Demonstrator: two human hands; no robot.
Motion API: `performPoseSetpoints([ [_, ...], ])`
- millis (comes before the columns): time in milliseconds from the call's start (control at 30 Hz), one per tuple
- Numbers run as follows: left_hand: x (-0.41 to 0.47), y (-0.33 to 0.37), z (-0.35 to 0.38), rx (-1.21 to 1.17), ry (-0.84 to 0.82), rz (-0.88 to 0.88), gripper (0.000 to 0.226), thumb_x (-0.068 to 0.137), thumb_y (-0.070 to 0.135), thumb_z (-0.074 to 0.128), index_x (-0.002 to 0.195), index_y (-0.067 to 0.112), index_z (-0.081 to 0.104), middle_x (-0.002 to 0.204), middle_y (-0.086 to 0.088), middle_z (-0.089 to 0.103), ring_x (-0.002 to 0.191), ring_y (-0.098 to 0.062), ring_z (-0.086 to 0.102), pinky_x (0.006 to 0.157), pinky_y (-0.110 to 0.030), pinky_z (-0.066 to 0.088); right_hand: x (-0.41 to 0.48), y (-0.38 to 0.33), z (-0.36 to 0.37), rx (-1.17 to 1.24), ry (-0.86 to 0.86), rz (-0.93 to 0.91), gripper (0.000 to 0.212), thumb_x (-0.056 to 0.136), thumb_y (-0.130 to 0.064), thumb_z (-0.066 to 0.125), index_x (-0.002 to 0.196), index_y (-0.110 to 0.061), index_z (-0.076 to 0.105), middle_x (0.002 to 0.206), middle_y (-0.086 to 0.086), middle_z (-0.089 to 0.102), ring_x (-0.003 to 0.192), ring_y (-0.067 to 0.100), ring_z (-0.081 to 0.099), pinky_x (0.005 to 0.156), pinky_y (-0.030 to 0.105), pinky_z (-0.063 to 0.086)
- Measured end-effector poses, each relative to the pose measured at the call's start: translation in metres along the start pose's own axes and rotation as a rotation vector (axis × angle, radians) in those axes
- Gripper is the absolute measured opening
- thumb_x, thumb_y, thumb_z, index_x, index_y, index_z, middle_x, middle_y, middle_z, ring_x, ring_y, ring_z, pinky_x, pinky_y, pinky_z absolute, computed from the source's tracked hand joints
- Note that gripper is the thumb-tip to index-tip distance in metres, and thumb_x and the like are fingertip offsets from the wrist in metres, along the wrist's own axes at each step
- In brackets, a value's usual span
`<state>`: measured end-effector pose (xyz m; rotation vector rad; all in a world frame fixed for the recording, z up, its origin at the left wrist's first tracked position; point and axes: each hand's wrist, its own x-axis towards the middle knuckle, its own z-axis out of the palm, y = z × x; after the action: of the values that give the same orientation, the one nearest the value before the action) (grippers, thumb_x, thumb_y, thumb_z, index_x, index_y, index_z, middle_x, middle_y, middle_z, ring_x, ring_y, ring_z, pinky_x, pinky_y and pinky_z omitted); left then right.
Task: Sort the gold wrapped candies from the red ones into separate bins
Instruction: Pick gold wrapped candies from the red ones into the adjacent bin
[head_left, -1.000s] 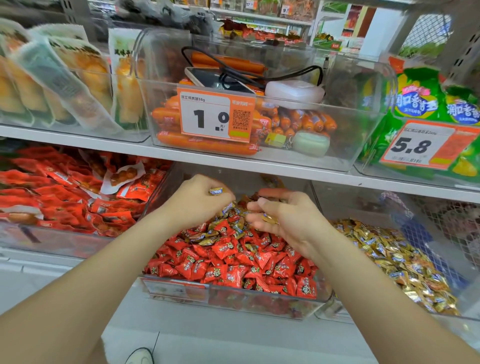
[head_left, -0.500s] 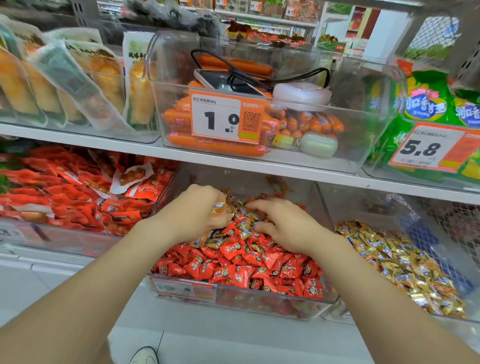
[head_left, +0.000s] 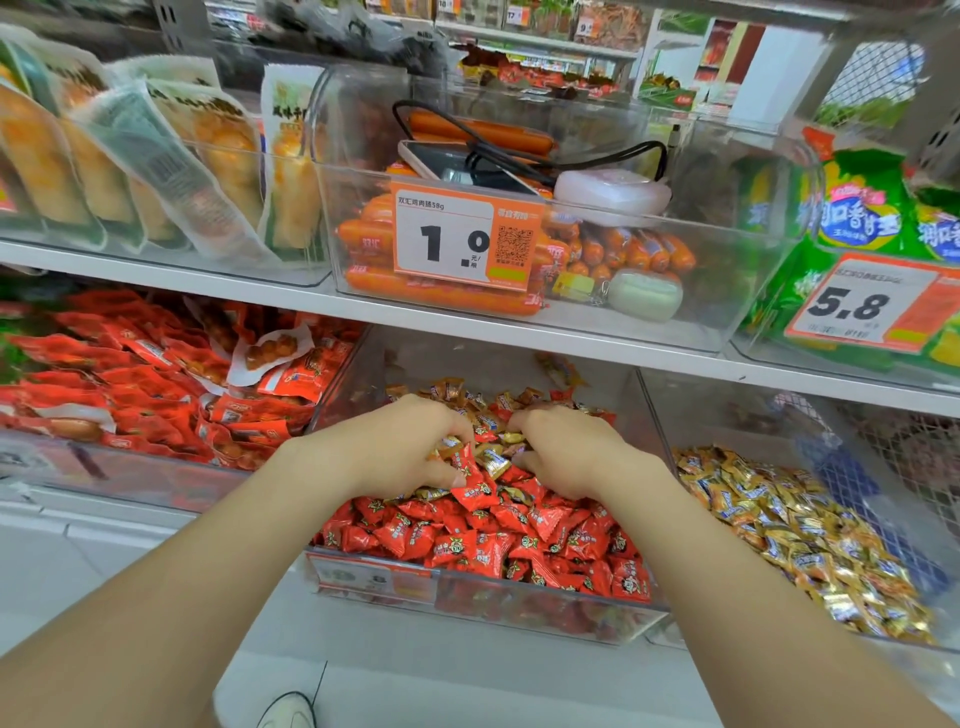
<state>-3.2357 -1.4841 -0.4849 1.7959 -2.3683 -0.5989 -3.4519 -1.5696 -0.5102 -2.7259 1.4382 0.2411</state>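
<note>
A clear middle bin (head_left: 545, 605) on the lower shelf holds a heap of red candies (head_left: 519, 535), with gold candies (head_left: 457, 392) mixed in toward its back. Both of my hands are down in that mixed patch. My left hand (head_left: 395, 447) has its fingers curled into the pile, and gold wrappers stick out beneath its palm. My right hand (head_left: 566, 452) is curled the same way, with gold wrappers at its fingertips. To the right, a second clear bin (head_left: 655, 415) holds only gold candies (head_left: 789, 525).
The bin to the left is full of red snack packets (head_left: 135, 384). The upper shelf edge (head_left: 467, 332) hangs low over the candy bins. Above it stands a bin of sausages (head_left: 441, 296) with a phone, a cable and a price tag.
Both hands have dropped from just above the pile into the candies at the back of the middle bin. The view has moved closer to the shelf.
</note>
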Motion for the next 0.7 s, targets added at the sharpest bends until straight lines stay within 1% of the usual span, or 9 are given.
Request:
performPoseSetpoints([
  [33, -0.001, 0.001, -0.001, -0.003, 0.025, -0.006, 0.047, 0.095, 0.045, 0.073, 0.138, 0.029, 0.063, 0.091, 0.010, 0.060, 0.095, -0.016, 0.062, 0.088, -0.031, 0.047, -0.001, 0.000, -0.001, 0.036, 0.020, -0.002, 0.023, 0.105, -0.041, 0.060, 0.118, -0.021, 0.062, 0.113, 0.006, 0.068, 0.106, 0.033, 0.066, 0.081, 0.045, 0.057],
  [100, -0.003, 0.002, -0.004, -0.027, 0.062, -0.032, 0.047, 0.094, 0.044, 0.075, 0.137, 0.027, 0.063, 0.084, 0.012, 0.053, 0.070, -0.008, 0.063, 0.078, -0.031, 0.051, -0.004, 0.002, -0.001, 0.159, 0.075, -0.004, 0.027, 0.106, -0.043, 0.055, 0.118, -0.020, 0.063, 0.105, 0.008, 0.071, 0.098, 0.033, 0.068, 0.077, 0.045, 0.056],
  [133, -0.006, 0.002, -0.006, -0.052, 0.072, -0.045, 0.043, 0.093, 0.042, 0.077, 0.133, 0.029, 0.065, 0.081, 0.012, 0.050, 0.059, -0.010, 0.064, 0.072, -0.032, 0.055, -0.007, 0.004, -0.002, 0.245, 0.111, -0.007, 0.029, 0.107, -0.043, 0.053, 0.116, -0.018, 0.065, 0.099, 0.009, 0.072, 0.093, 0.032, 0.069, 0.076, 0.046, 0.056],
  [200, -0.010, 0.002, -0.011, -0.133, 0.095, -0.062, 0.029, 0.089, 0.038, 0.082, 0.115, 0.035, 0.070, 0.081, 0.008, 0.052, 0.050, -0.016, 0.069, 0.065, -0.037, 0.060, -0.013, 0.010, -0.005, 0.421, 0.177, -0.020, 0.029, 0.109, -0.044, 0.050, 0.106, -0.020, 0.065, 0.083, 0.005, 0.071, 0.077, 0.024, 0.067, 0.071, 0.043, 0.055],
  [267, -0.014, 0.001, -0.013, -0.202, 0.121, -0.069, 0.022, 0.086, 0.033, 0.086, 0.102, 0.037, 0.072, 0.095, 0.005, 0.059, 0.053, -0.016, 0.072, 0.053, -0.029, 0.056, -0.021, 0.010, -0.010, 0.728, 0.164, 0.006, 0.022, 0.109, -0.043, 0.051, 0.106, -0.025, 0.064, 0.068, -0.002, 0.057, 0.057, 0.014, 0.056, 0.056, 0.034, 0.049],
  [367, -0.018, 0.001, -0.015, -0.293, 0.146, -0.078, 0.021, 0.086, 0.027, 0.087, 0.098, 0.035, 0.072, 0.113, 0.004, 0.062, 0.058, -0.014, 0.075, 0.046, -0.015, 0.044, -0.033, -0.001, -0.016, 1.269, 0.027, 0.097, 0.028, 0.110, -0.034, 0.054, 0.124, -0.013, 0.066, 0.082, 0.007, 0.042, 0.055, 0.012, 0.046, 0.042, 0.024, 0.036],
  [467, -0.023, 0.002, -0.017, -0.291, 0.159, -0.079, 0.019, 0.089, 0.029, 0.084, 0.099, 0.032, 0.068, 0.082, 0.000, 0.077, 0.060, -0.011, 0.075, 0.055, -0.020, 0.051, -0.039, -0.015, -0.021, 1.540, -0.054, 0.116, 0.039, 0.111, -0.026, 0.055, 0.125, 0.009, 0.061, 0.080, 0.006, 0.047, 0.054, 0.016, 0.043, 0.040, 0.024, 0.032],
  [600, -0.029, 0.000, -0.017, -0.208, 0.280, -0.111, 0.021, 0.087, 0.034, 0.082, 0.091, 0.027, 0.062, 0.063, 0.001, 0.072, 0.051, -0.009, 0.066, 0.048, -0.021, 0.048, -0.042, -0.026, -0.028, 1.693, -0.065, 0.150, 0.040, 0.107, -0.024, 0.061, 0.125, 0.012, 0.065, 0.087, 0.002, 0.061, 0.056, 0.016, 0.050, 0.042, 0.022, 0.039],
  [700, -0.032, -0.002, -0.016, -0.200, 0.327, -0.138, 0.026, 0.086, 0.033, 0.083, 0.086, 0.022, 0.058, 0.056, -0.001, 0.068, 0.047, -0.010, 0.064, 0.048, -0.022, 0.046, -0.041, -0.026, -0.027, 1.694, -0.069, 0.204, 0.035, 0.105, -0.021, 0.065, 0.122, 0.009, 0.070, 0.109, 0.005, 0.068, 0.059, 0.014, 0.058, 0.047, 0.021, 0.047],
])
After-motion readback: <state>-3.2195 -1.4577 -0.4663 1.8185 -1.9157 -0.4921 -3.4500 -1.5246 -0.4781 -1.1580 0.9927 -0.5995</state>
